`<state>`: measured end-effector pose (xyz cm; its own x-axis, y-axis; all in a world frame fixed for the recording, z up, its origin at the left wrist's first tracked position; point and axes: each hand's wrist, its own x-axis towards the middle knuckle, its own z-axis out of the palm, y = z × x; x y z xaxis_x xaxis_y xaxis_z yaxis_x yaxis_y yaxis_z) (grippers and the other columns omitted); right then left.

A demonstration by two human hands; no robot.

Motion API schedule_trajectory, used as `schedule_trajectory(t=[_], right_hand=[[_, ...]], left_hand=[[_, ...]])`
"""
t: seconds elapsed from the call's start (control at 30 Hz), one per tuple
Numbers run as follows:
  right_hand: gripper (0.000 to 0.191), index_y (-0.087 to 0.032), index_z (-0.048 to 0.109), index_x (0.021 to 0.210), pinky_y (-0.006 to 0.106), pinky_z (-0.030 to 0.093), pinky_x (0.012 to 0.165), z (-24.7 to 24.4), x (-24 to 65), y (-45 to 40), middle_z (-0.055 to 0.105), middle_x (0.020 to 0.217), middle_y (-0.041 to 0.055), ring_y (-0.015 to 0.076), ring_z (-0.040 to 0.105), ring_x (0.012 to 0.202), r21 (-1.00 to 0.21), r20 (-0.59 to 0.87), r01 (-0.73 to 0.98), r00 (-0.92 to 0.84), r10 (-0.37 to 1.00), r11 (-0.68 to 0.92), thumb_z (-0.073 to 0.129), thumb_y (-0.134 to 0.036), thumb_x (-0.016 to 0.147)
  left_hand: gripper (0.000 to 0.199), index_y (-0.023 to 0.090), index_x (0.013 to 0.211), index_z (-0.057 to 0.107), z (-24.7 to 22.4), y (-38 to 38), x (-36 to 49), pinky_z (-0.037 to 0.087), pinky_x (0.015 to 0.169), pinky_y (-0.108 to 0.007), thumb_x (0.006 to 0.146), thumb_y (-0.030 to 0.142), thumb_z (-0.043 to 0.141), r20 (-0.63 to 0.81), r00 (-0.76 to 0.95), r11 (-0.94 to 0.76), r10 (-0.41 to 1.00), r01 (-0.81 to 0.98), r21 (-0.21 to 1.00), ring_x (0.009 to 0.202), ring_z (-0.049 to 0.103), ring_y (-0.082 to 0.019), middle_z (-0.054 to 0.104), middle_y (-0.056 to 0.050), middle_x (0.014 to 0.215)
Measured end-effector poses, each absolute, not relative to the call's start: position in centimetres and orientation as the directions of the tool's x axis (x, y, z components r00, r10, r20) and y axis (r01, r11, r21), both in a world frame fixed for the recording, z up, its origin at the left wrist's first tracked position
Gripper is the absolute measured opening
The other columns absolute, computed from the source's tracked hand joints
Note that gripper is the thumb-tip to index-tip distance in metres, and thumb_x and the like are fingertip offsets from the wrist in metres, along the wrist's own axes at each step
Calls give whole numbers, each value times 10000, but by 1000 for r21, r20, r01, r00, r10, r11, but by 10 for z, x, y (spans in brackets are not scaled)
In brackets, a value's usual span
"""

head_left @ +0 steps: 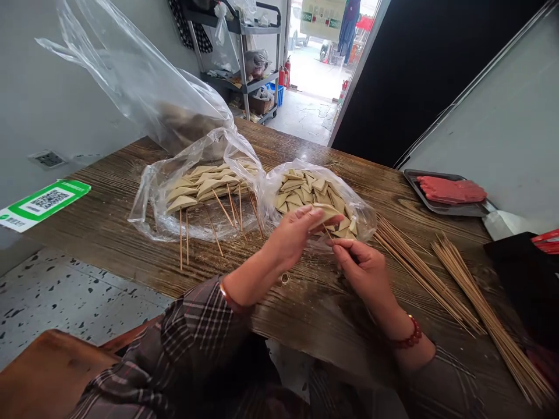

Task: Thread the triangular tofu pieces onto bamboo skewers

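Pinched in my left hand (292,234) is a pale beige folded tofu sheet (326,211), held over the right-hand bag. My right hand (360,263) grips a thin bamboo skewer (329,234), whose upper end meets the tofu sheet; whether it has gone through is hidden by my fingers. Under and behind my hands, a clear plastic bag (365,216) holds a heap of loose beige triangles (301,189). To the left, another clear bag (146,195) holds stacked, skewered triangles (213,179), with several sticks (180,247) poking out toward me.
Two bundles of bare skewers (425,270) lie right of my hands. A dark tray (441,206) with pink-red slices (452,190) sits at the far right. A green QR-code card (48,201) is at the left edge. A shelf cart (257,87) stands beyond the wooden table (301,308).
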<state>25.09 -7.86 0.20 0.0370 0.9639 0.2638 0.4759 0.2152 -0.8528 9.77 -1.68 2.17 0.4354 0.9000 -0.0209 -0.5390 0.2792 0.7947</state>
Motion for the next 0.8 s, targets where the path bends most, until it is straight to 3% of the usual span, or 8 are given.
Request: schedule_trajectory(t=[0.37, 0.63, 0.8], right_hand=[[245, -197, 769, 984, 288, 496, 623, -2, 250, -77, 665, 610, 0, 150, 619, 588, -808, 344, 512, 8, 939, 292, 555, -279, 900], [223, -194, 772, 960, 283, 476, 617, -3, 254, -75, 680, 656, 4, 138, 593, 585, -826, 358, 497, 97, 929, 267, 588, -292, 879], [285, -181, 747, 1064, 248, 386, 517, -1, 266, -71, 565, 600, -29, 105, 481, 527, -893, 318, 403, 254, 913, 199, 583, -354, 907]], left_hand=[[209, 152, 863, 733, 21, -13, 99, 504, 955, -343, 846, 356, 691, 2, 395, 230, 919, -540, 810, 946, 712, -198, 749, -59, 924], [318, 143, 982, 719, 10, -16, 107, 479, 936, -311, 864, 431, 658, 58, 492, 154, 869, -379, 912, 922, 692, -171, 752, -88, 950], [321, 157, 1095, 647, 13, 4, 88, 502, 843, -301, 919, 418, 578, 148, 260, -92, 954, -217, 972, 858, 666, -140, 730, -91, 996]])
